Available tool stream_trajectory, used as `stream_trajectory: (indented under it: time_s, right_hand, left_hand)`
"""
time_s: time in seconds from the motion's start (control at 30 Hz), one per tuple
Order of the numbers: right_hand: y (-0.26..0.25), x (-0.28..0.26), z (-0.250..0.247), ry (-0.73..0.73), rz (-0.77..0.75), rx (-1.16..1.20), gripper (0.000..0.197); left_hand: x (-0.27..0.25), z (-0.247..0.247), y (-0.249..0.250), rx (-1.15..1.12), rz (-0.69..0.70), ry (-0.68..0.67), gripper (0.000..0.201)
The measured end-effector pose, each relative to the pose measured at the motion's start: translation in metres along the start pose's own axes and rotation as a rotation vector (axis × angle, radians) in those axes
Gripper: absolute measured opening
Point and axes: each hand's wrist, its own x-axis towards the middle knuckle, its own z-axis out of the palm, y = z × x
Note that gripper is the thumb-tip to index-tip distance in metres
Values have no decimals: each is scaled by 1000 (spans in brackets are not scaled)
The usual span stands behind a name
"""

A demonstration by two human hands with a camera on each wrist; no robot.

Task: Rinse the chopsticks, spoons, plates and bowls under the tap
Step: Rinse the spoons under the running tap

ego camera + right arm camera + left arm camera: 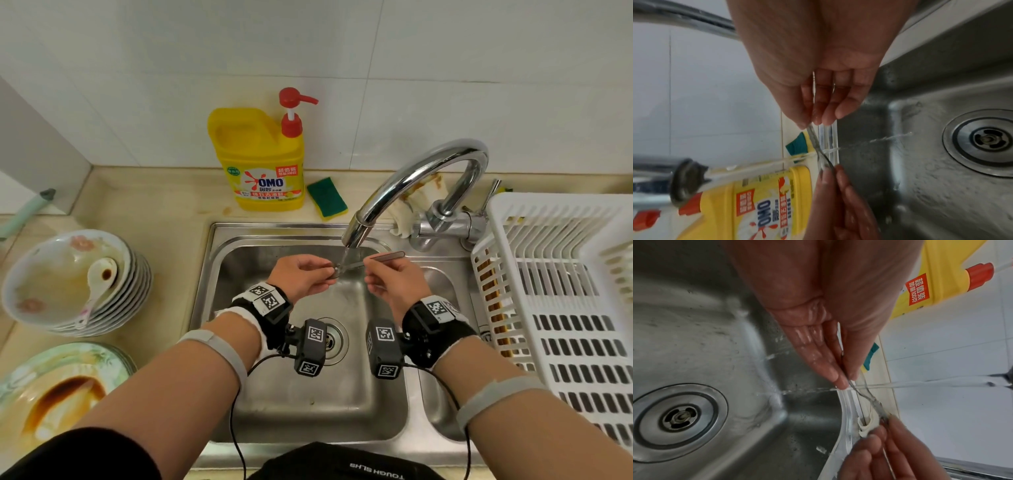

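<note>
While water runs, left hand (pixel 301 277) and right hand (pixel 390 279) pinch a metal spoon (pixel 368 261) — bowl end hidden, blurred.

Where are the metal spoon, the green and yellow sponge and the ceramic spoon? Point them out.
metal spoon (pixel 387 255), head view, on its handle.
green and yellow sponge (pixel 327 195), head view, on its green top face.
ceramic spoon (pixel 101 274), head view, on its bowl.

Left hand (pixel 301 277) and right hand (pixel 390 277) raised, facing, fingertips pinched; forearms extended forward.
</note>
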Motion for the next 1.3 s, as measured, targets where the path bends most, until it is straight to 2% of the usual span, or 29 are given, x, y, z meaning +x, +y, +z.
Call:
stream_trajectory:
  time_s: [0.27, 0.37, 0.5, 0.77, 0.9, 1.13, 1.3]
  right_hand:
    - [5, -1, 37, -117, 56, 50, 10]
    - [5, 1, 45, -140, 84, 82, 3]
    - [7, 3, 53, -193, 146, 100, 25]
    - [12, -4, 59, -156, 252, 196, 44]
    - [8, -4, 49, -131, 272, 253, 54]
    - [1, -4, 25, -65, 193, 237, 68]
    - [-4, -5, 4, 48, -19, 134, 52]
  left_hand:
    - [2, -15, 2, -7, 61, 93, 5]
    - [1, -25, 2, -19, 74, 101, 7]
    - [-3, -42, 2, -41, 91, 142, 13]
    - [-4, -54, -3, -28, 70, 223, 8]
    - [0, -47, -5, -16, 61, 206, 9]
    - [9, -25, -5, -3, 36, 120, 13]
    - [16, -5, -5, -31, -13, 50, 16]
